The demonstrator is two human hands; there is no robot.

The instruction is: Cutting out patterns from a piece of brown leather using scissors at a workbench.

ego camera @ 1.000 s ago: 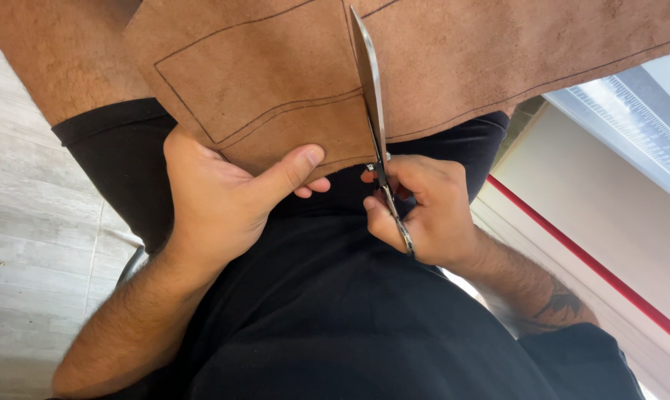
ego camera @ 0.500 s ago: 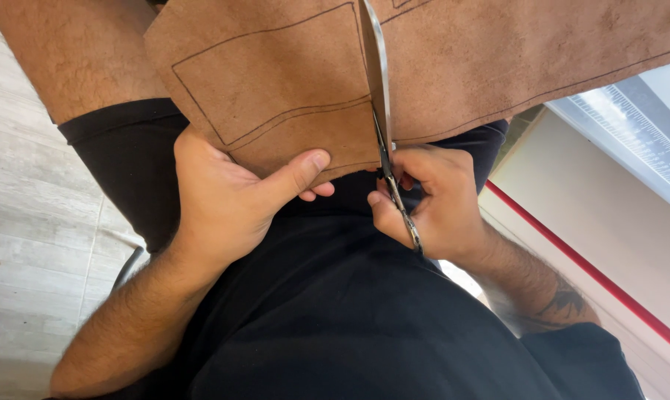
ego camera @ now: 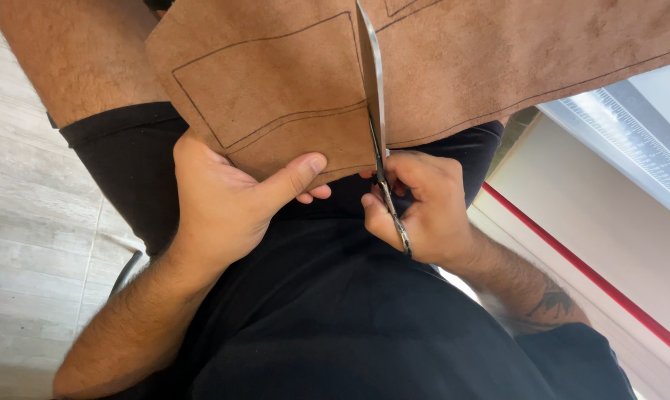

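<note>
A sheet of brown suede-like fabric [ego camera: 439, 81], marked with dark pattern lines, hangs over the person's lap at the top of the view. The scissors [ego camera: 376, 126] stand edge-on in it, blades running up through the sheet between two drawn outlines. The right hand [ego camera: 424, 207], just below the fabric's lower edge, is curled tight through the handles. The left hand [ego camera: 231, 204], left of the scissors, pinches that edge, thumb on top (fingers underneath, mostly hidden). Left of the fabric lies pale plank flooring [ego camera: 31, 244]. The sheet is unsupported, so it could sag or shift and pull the cut off its line.
</note>
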